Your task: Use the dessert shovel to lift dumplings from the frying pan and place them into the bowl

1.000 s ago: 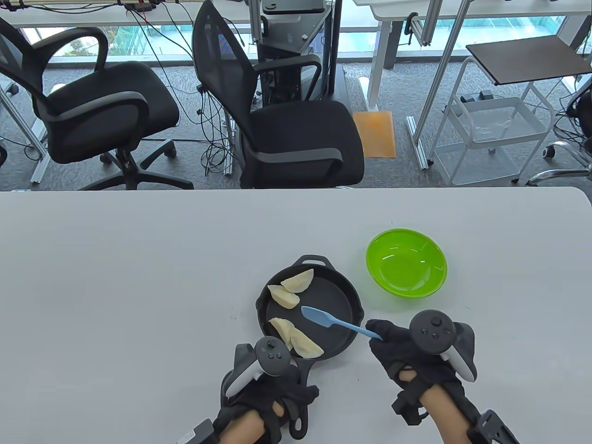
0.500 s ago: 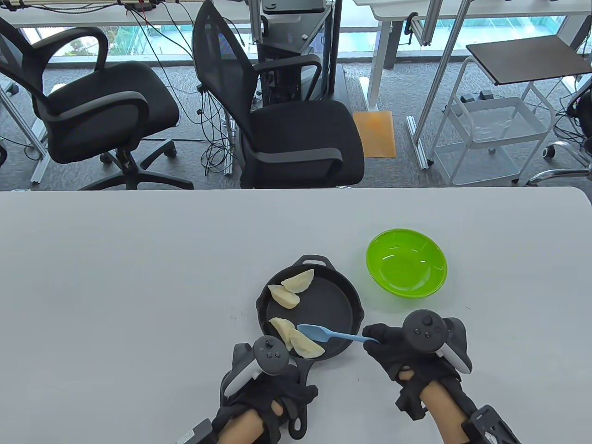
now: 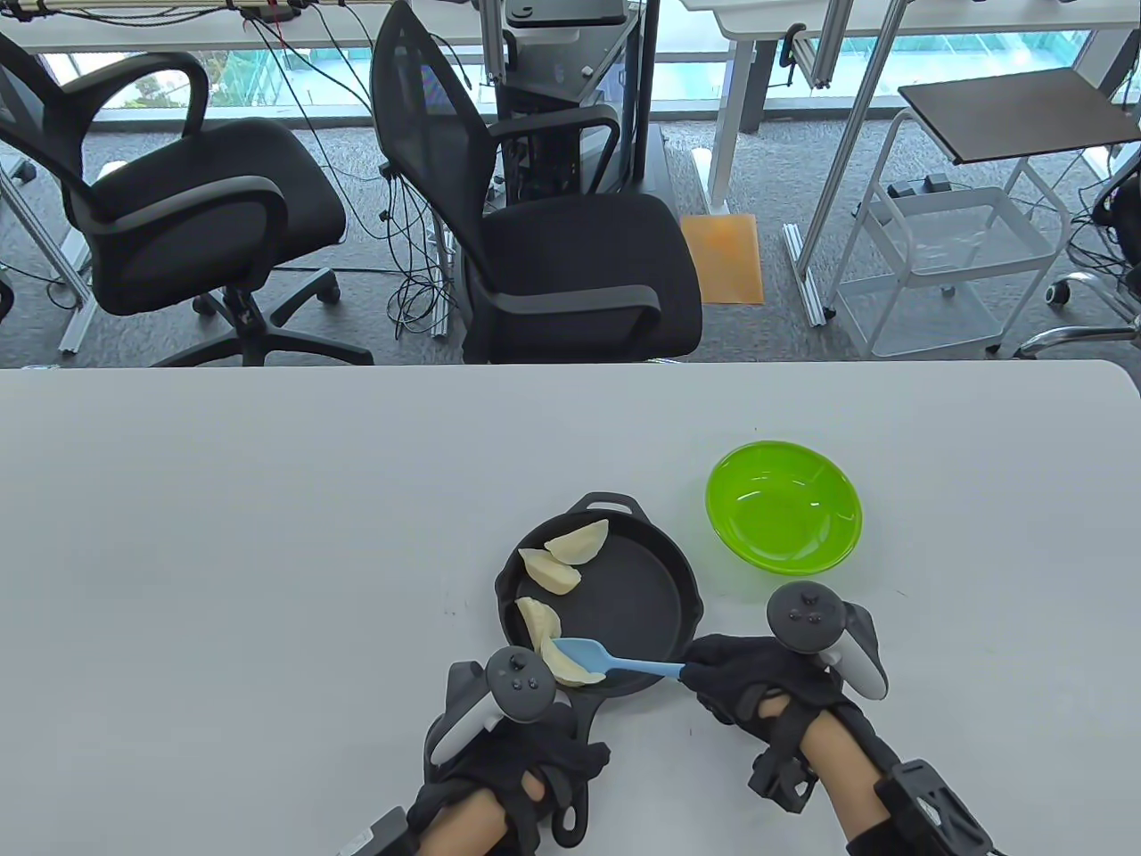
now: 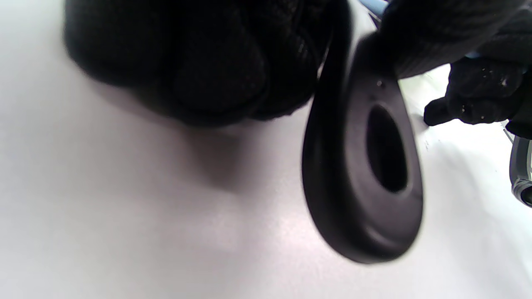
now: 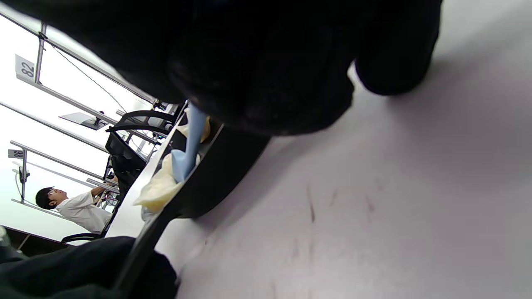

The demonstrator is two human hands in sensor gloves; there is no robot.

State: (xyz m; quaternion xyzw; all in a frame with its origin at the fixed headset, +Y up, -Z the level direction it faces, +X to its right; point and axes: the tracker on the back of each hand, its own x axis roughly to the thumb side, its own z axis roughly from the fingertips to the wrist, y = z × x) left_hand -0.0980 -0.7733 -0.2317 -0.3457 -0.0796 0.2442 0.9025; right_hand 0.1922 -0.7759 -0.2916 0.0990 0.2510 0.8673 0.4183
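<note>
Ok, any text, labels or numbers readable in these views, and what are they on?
"82": on a small white sign fixed to a window-frame post, right wrist view.
A second small sign lower on the frame shows a number, perhaps "86"; too blurred to be sure.
A white label on the left wrist strap, table view: print too small to read.
Nothing else is legible.

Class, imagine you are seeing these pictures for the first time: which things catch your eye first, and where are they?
The bright green bowl stands out, empty, right of the black frying pan. In the pan lie pale dumplings, and the right hand holds a blue dessert shovel against the nearest one, while the left hand grips the pan's handle.
</note>
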